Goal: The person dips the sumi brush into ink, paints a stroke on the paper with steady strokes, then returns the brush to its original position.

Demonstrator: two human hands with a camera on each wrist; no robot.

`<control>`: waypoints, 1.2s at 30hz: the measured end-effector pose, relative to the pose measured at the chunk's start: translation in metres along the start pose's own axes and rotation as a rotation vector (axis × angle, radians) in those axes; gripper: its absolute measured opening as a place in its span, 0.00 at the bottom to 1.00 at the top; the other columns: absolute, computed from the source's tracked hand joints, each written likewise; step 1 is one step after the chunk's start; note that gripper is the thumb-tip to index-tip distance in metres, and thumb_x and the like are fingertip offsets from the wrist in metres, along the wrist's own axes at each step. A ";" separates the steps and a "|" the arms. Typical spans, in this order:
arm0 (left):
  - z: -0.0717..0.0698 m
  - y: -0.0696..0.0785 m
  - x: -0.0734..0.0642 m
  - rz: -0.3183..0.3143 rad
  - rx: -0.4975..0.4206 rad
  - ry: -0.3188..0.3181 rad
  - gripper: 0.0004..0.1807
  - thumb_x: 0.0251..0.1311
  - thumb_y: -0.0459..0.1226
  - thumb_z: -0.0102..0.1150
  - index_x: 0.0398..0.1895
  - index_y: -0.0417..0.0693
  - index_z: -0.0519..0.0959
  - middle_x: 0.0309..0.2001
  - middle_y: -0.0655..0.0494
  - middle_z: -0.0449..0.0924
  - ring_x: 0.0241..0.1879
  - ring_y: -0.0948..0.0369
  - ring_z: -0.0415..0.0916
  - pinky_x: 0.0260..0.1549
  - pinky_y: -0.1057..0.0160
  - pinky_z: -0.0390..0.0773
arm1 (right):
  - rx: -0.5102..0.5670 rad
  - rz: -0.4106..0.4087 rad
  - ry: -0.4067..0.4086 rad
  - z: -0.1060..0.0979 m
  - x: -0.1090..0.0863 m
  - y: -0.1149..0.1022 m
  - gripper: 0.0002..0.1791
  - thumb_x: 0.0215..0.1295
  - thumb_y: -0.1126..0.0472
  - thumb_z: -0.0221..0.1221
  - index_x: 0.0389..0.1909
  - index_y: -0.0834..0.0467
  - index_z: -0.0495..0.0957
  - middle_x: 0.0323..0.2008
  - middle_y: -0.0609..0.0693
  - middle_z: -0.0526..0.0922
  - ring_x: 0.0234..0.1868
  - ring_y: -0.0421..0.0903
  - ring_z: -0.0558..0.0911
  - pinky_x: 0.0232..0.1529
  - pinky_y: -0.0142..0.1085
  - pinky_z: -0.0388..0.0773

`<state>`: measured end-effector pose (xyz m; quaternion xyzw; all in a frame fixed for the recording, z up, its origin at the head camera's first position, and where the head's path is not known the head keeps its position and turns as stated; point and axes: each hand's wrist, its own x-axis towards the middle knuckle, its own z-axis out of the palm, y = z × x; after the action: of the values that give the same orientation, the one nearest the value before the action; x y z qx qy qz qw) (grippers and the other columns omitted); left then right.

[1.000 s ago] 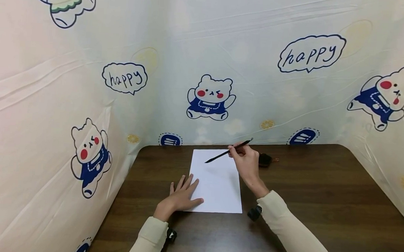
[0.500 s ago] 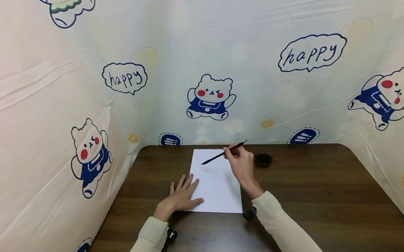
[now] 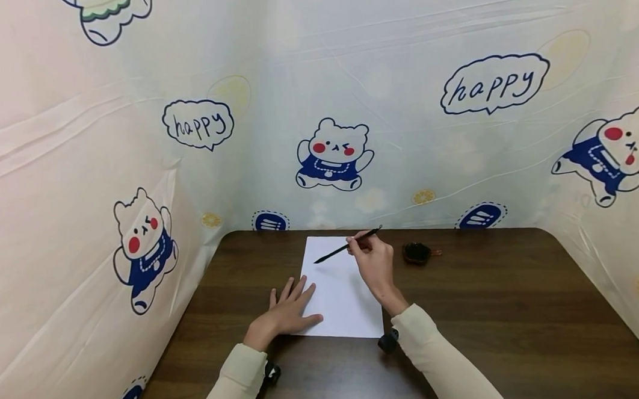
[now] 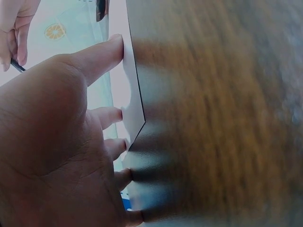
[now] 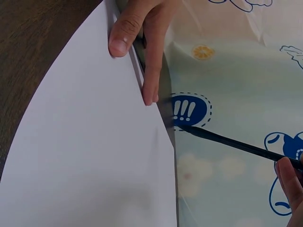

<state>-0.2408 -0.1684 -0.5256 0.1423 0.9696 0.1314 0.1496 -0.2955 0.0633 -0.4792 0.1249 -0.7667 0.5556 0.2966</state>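
Observation:
A plain white sheet of paper (image 3: 343, 303) lies on the brown wooden table. My left hand (image 3: 286, 313) rests on its lower left part with fingers spread and straight; the left wrist view shows the thumb (image 4: 102, 56) on the paper and some fingertips beyond its edge. In my right hand (image 3: 375, 266) I hold a slim black writing brush (image 3: 333, 254), pinched between thumb and fingers. The dark tip points down and left over the paper's upper left part. In the right wrist view the brush (image 5: 232, 142) shows its tip apart from the sheet.
To the right of the paper, near the table's far edge, stands a small dark dish (image 3: 416, 253) with a short brown handle. A printed cloth (image 3: 409, 138) with bears and lettering hangs around the back and sides of the table (image 3: 498, 305).
My right hand has moved left and slightly down with the brush, bringing the tip further toward the paper's left edge. The dish has come into full view. The left hand stays in place.

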 end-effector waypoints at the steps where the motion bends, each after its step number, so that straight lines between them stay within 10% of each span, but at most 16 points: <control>1: 0.000 0.000 0.000 0.000 -0.002 0.001 0.48 0.58 0.68 0.50 0.78 0.62 0.51 0.81 0.53 0.36 0.79 0.43 0.30 0.67 0.26 0.33 | 0.005 0.003 -0.002 0.001 -0.001 0.000 0.05 0.65 0.59 0.64 0.36 0.56 0.82 0.29 0.49 0.88 0.28 0.38 0.87 0.30 0.27 0.82; 36: 0.002 -0.001 0.001 0.011 0.008 0.005 0.46 0.60 0.67 0.49 0.78 0.61 0.51 0.81 0.52 0.37 0.79 0.42 0.30 0.67 0.26 0.34 | -0.060 0.045 -0.029 0.015 -0.017 0.011 0.05 0.64 0.57 0.65 0.32 0.55 0.82 0.26 0.47 0.87 0.24 0.35 0.85 0.26 0.28 0.80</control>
<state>-0.2412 -0.1687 -0.5281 0.1481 0.9697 0.1287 0.1458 -0.2927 0.0505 -0.5007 0.1067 -0.7899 0.5368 0.2767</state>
